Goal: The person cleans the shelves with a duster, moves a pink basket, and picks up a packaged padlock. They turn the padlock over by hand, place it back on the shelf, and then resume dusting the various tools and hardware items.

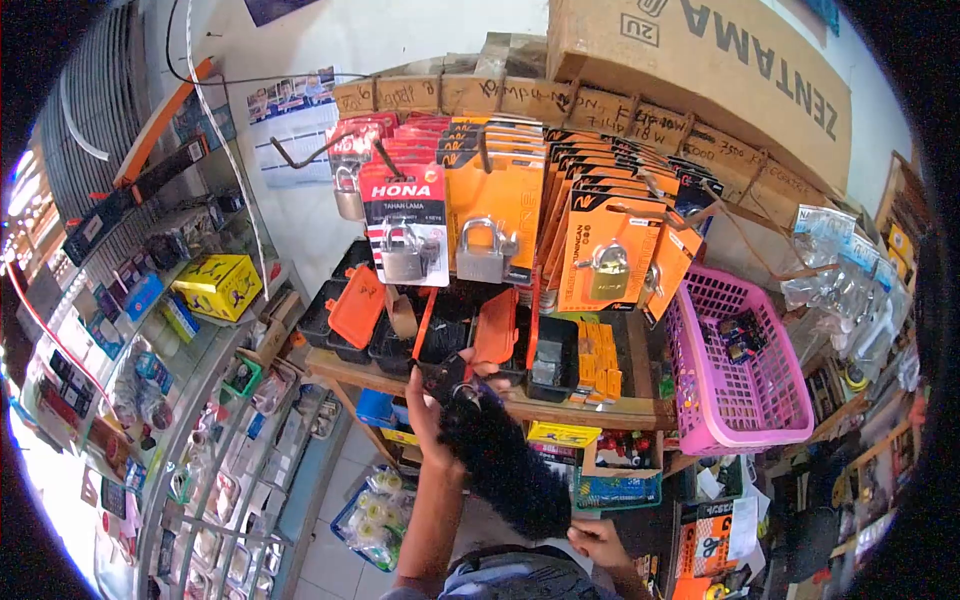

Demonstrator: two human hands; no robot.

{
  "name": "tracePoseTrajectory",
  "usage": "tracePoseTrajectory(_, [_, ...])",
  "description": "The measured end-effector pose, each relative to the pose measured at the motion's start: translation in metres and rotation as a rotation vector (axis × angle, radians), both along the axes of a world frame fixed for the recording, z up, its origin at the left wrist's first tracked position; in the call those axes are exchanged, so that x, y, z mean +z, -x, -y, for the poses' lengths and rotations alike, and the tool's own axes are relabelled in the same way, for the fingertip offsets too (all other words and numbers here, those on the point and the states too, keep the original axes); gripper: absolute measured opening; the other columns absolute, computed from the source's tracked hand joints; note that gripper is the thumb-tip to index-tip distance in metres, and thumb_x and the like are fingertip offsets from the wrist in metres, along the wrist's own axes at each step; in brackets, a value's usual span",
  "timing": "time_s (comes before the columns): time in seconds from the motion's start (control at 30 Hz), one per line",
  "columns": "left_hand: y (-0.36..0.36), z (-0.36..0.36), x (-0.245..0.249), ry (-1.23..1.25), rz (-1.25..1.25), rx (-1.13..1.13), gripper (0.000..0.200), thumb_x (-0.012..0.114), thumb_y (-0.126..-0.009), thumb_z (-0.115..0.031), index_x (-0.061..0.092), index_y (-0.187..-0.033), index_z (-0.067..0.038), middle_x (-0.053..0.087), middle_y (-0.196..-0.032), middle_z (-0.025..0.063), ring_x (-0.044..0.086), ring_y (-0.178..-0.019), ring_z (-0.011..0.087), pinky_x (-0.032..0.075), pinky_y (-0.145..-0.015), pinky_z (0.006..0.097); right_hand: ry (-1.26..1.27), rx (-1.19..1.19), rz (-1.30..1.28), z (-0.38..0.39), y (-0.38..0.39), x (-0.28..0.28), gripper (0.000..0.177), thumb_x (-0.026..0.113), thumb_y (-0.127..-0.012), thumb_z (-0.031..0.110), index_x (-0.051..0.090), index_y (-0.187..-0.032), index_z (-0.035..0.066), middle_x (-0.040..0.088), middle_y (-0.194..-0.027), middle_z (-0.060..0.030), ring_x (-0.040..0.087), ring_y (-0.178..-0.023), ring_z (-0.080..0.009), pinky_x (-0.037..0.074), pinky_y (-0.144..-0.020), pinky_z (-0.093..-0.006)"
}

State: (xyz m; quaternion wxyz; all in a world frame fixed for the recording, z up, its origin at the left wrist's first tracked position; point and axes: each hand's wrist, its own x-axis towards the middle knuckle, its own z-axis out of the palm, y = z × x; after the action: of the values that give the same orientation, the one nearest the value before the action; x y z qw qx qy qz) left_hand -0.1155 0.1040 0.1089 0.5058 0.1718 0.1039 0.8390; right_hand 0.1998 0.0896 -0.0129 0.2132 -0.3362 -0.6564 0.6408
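Note:
My left hand (pixel 430 425) is raised at the shelf's front edge, its fingers closed round a small dark item (pixel 448 375) whose kind I cannot make out. A fluffy black duster (pixel 505 465) slants up from the lower right, its far end against that item and my left hand. Lower down, my right hand (pixel 597 543) is closed at the duster's near end; the handle itself is hidden. Just beyond the left hand are black bins with orange lids (pixel 497 328) on the wooden shelf (pixel 640 408).
Carded padlocks (pixel 485 250) hang on hooks above the bins. A pink basket (pixel 745 435) stands at the right, beside small orange boxes (pixel 600 360). A glass display case (pixel 215 430) runs along the left. A large cardboard box (pixel 700 70) sits on top.

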Motion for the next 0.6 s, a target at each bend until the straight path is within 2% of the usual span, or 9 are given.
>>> tracePoseTrajectory(0.03, [0.001,0.002,0.001,-0.055,0.007,-0.044,0.072,0.032,-0.092,-0.061,0.050,-0.127,-0.001,0.062,-0.110,0.0226,0.063,-0.096,0.0370,0.052,-0.084,0.0464,0.159,-0.013,-0.045,0.009,-0.002,0.007,0.033,0.053,-0.097,0.011,0.049,-0.066,0.000,0.044,-0.054,-0.0004,0.041,-0.047,-0.0072,0.033,-0.045,-0.0262])
tracePoseTrajectory(0.07, [-0.002,0.002,0.001,-0.037,0.029,-0.043,0.072,0.032,-0.092,-0.061,0.050,-0.127,-0.001,0.062,-0.110,0.0226,0.063,-0.096,0.0370,0.052,-0.084,0.0464,0.177,-0.015,-0.024,0.011,-0.003,0.006,0.033,0.053,-0.097,0.011,0.049,-0.066,0.000,0.044,-0.054,-0.0004,0.041,-0.047,-0.0072,0.033,-0.045,-0.0262])
tracePoseTrajectory(0.13, [-0.014,0.007,-0.006,0.033,0.091,-0.179,0.072,0.031,-0.093,-0.060,0.049,-0.128,0.000,0.062,-0.111,0.0225,0.064,-0.095,0.0362,0.052,-0.085,0.0462,-0.095,-0.033,0.055,0.024,-0.005,-0.001,0.030,0.055,-0.094,0.009,0.049,-0.066,-0.001,0.047,-0.056,-0.0013,0.045,-0.050,-0.0087,0.035,-0.047,-0.0263])
tracePoseTrajectory(0.17, [-0.025,0.008,-0.010,0.074,0.027,-0.177,0.072,0.031,-0.093,-0.060,0.049,-0.128,-0.001,0.062,-0.112,0.0225,0.063,-0.095,0.0363,0.051,-0.087,0.0468,-0.088,-0.029,0.012,0.026,-0.005,-0.002,0.026,0.057,-0.091,0.007,0.051,-0.068,-0.002,0.050,-0.058,-0.0022,0.048,-0.052,-0.0093,0.036,-0.048,-0.0261])
tracePoseTrajectory(0.23, [-0.036,0.001,-0.033,0.079,0.029,-0.281,0.072,0.029,-0.092,-0.061,0.048,-0.131,-0.004,0.061,-0.115,0.0231,0.063,-0.097,0.0354,0.051,-0.088,0.0462,-0.227,0.000,0.216,0.027,-0.001,0.010,0.023,0.057,-0.090,0.008,0.054,-0.069,0.000,0.051,-0.060,-0.0015,0.047,-0.056,-0.0072,0.036,-0.051,-0.0251])
tracePoseTrajectory(0.33, [-0.046,0.005,-0.032,-0.055,0.142,-0.415,0.075,0.027,-0.093,-0.060,0.044,-0.133,0.000,0.059,-0.115,0.0236,0.062,-0.098,0.0334,0.049,-0.090,0.0466,-0.043,-0.297,0.077,0.051,-0.005,-0.011,0.028,0.057,-0.093,0.016,0.055,-0.070,0.000,0.050,-0.062,0.0012,0.046,-0.058,-0.0064,0.035,-0.052,-0.0245])
tracePoseTrajectory(0.47, [-0.030,0.007,-0.039,0.030,0.216,-0.358,0.077,0.025,-0.093,-0.062,0.044,-0.131,0.002,0.060,-0.110,0.0242,0.062,-0.096,0.0376,0.049,-0.089,0.0492,-0.074,-0.221,0.145,0.071,-0.035,-0.018,0.026,0.057,-0.093,0.013,0.054,-0.070,0.000,0.049,-0.061,0.0019,0.043,-0.056,-0.0054,0.033,-0.049,-0.0244])
tracePoseTrajectory(0.53, [-0.028,0.008,-0.048,0.015,0.125,-0.402,0.076,0.032,-0.090,-0.065,0.047,-0.130,-0.002,0.060,-0.113,0.0230,0.061,-0.096,0.0399,0.052,-0.085,0.0515,-0.062,-0.208,0.256,0.081,-0.044,-0.013,0.025,0.057,-0.092,0.010,0.052,-0.069,0.001,0.046,-0.060,0.0020,0.040,-0.053,-0.0049,0.031,-0.047,-0.0245])
tracePoseTrajectory(0.6, [-0.039,0.011,-0.061,0.072,0.159,-0.472,0.076,0.025,-0.093,-0.062,0.045,-0.132,0.000,0.060,-0.117,0.0223,0.062,-0.099,0.0403,0.049,-0.090,0.0505,-0.026,-0.227,0.292,0.091,-0.043,-0.015,0.026,0.056,-0.092,0.009,0.050,-0.068,0.002,0.045,-0.059,0.0022,0.039,-0.050,-0.0059,0.030,-0.045,-0.0248])
